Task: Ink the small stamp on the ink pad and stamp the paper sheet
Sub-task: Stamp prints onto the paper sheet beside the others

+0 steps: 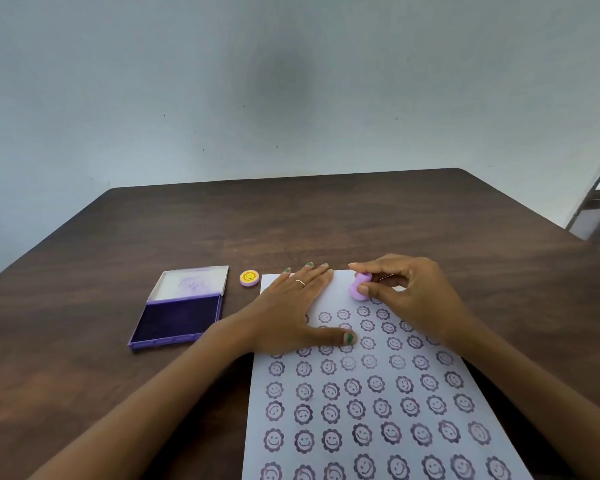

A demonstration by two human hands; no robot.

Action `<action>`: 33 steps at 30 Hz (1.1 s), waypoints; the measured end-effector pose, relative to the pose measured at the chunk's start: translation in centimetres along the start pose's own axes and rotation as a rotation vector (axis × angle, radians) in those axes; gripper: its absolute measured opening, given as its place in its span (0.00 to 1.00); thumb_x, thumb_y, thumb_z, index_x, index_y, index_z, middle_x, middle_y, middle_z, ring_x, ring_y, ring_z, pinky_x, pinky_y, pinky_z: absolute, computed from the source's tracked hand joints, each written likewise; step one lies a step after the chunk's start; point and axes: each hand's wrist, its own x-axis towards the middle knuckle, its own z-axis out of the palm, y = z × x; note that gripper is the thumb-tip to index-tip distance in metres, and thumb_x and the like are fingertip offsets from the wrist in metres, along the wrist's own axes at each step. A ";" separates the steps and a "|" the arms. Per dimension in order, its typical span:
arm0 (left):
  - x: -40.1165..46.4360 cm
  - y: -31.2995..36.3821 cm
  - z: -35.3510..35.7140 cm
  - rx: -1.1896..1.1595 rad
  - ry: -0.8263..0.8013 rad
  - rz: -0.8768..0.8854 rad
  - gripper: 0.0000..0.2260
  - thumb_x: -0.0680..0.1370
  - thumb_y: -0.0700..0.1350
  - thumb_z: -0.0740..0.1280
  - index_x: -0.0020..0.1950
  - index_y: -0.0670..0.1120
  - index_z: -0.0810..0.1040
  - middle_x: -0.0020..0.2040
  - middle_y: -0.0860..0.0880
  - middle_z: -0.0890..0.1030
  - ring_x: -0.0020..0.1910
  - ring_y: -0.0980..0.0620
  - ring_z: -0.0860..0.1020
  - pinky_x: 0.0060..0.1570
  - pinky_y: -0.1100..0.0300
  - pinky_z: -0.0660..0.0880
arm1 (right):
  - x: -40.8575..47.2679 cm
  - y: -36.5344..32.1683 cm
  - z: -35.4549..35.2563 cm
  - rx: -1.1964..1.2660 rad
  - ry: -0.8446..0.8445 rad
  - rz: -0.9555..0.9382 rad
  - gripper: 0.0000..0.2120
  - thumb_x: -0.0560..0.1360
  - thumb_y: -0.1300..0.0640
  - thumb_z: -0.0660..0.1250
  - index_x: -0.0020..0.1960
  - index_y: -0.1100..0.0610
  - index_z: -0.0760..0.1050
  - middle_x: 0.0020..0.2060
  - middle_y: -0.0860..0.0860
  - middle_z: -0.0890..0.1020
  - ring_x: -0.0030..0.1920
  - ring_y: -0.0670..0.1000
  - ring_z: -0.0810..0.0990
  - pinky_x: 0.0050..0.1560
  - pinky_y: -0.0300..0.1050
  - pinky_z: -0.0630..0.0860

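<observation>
Pressing near the sheet's twelve-o'clock edge, the right hand pinches the stamp, tilted, long axis leaning toward one o'clock, face down-left. Left hand lies flat, empty, steadying the sheet. Rows already fill most of it; only the top strip looks left. Pad sits open at nine o'clock.

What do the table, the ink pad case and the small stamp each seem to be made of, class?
Table: dark brown with streaky grain lines and a dull sheen, probably wood or a wood-look laminate. Ink pad case: purple, smooth with crisp moulded edges, likely hard plastic. Small stamp: pale lilac, smooth and rounded, held in the right hand; probably plastic, possibly rubbery.
</observation>
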 end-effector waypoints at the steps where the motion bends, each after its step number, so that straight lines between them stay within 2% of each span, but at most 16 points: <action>1: 0.0 0.0 0.0 0.000 -0.001 -0.001 0.43 0.71 0.68 0.61 0.77 0.50 0.45 0.78 0.54 0.45 0.75 0.58 0.42 0.71 0.59 0.38 | 0.0 0.0 0.0 -0.014 0.000 -0.009 0.15 0.66 0.62 0.73 0.52 0.52 0.80 0.43 0.45 0.83 0.43 0.43 0.82 0.49 0.36 0.78; 9: 0.0 0.1 -0.1 -0.002 -0.012 -0.007 0.43 0.71 0.67 0.61 0.77 0.51 0.44 0.78 0.54 0.45 0.76 0.58 0.42 0.72 0.57 0.39 | -0.2 -0.3 0.0 -0.062 -0.022 -0.041 0.15 0.67 0.62 0.72 0.53 0.55 0.80 0.45 0.50 0.84 0.44 0.47 0.82 0.49 0.38 0.78; 23: 0.2 0.0 0.0 0.002 -0.013 -0.005 0.42 0.72 0.66 0.61 0.77 0.51 0.44 0.78 0.53 0.44 0.76 0.57 0.42 0.71 0.58 0.38 | -0.2 -0.3 0.1 -0.096 -0.031 -0.054 0.15 0.67 0.64 0.73 0.53 0.57 0.80 0.42 0.48 0.83 0.42 0.43 0.81 0.45 0.27 0.75; 26: 0.1 0.1 -0.1 0.002 -0.018 -0.005 0.43 0.72 0.66 0.61 0.77 0.50 0.44 0.78 0.53 0.44 0.76 0.57 0.42 0.71 0.57 0.38 | -0.3 -0.5 0.1 -0.093 -0.032 -0.048 0.15 0.67 0.64 0.73 0.53 0.57 0.80 0.41 0.48 0.82 0.44 0.41 0.81 0.44 0.26 0.74; 30: 0.1 0.1 -0.1 0.001 -0.016 -0.005 0.43 0.71 0.66 0.61 0.77 0.50 0.44 0.78 0.54 0.44 0.76 0.57 0.42 0.71 0.58 0.39 | -0.3 -0.7 0.2 -0.123 -0.039 -0.043 0.14 0.66 0.64 0.73 0.52 0.57 0.80 0.42 0.50 0.83 0.39 0.42 0.81 0.43 0.25 0.73; 33: 0.1 0.1 -0.1 0.000 -0.015 -0.007 0.43 0.72 0.66 0.61 0.77 0.50 0.44 0.78 0.54 0.45 0.76 0.57 0.42 0.72 0.57 0.39 | 0.0 -1.0 0.2 -0.205 -0.062 -0.036 0.14 0.66 0.62 0.74 0.51 0.56 0.81 0.43 0.51 0.84 0.39 0.43 0.81 0.44 0.26 0.74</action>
